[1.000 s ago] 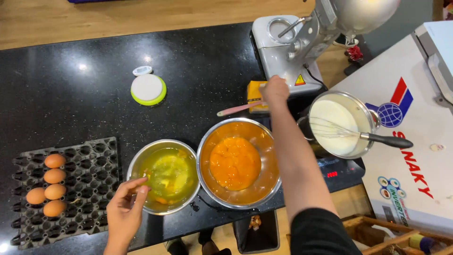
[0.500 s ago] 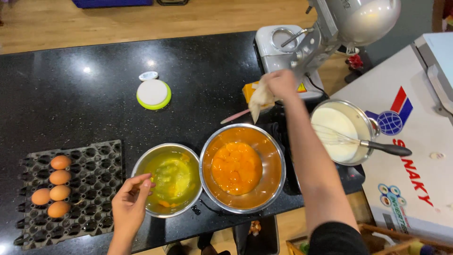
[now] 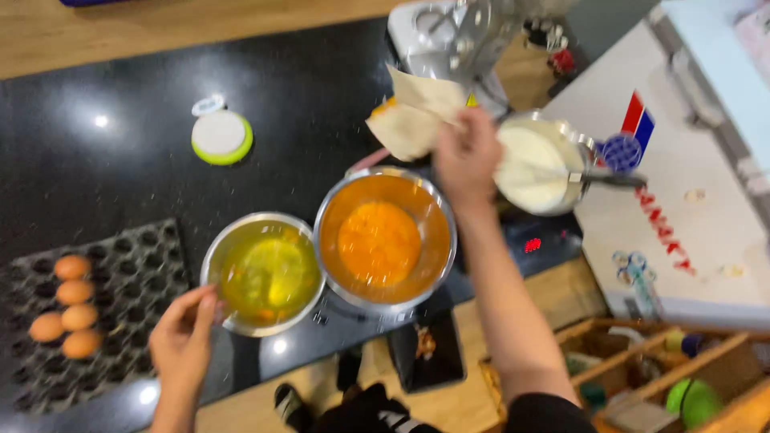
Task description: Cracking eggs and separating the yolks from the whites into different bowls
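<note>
Head view, only camera. Since half a second ago the right hand [image 3: 468, 156] has come up off the counter with a crumpled pale cloth [image 3: 417, 120]; before, the cloth was only just being lifted beside the stand mixer [image 3: 457, 36], and a second ago the hand was still reaching down to it. The frame now shows motion blur.

Right hand: fingers closed around one end of the cloth, which bunches up and to the left of the hand, hanging clear of the black counter [image 3: 120, 80]. Cloth is cream-white, creased, with a yellow-orange patch at its upper left edge.

Just below the right hand: steel bowl of orange yolks [image 3: 385, 240]. To its right, touching distance: pot of white cream [image 3: 533, 168] with a whisk handle.

Left hand [image 3: 183, 341]: loosely curled, fingertips at the rim of the steel bowl of clear yellow egg white [image 3: 265, 273]; unchanged. Further left: egg tray [image 3: 88, 305], brown eggs [image 3: 68, 309].
</note>
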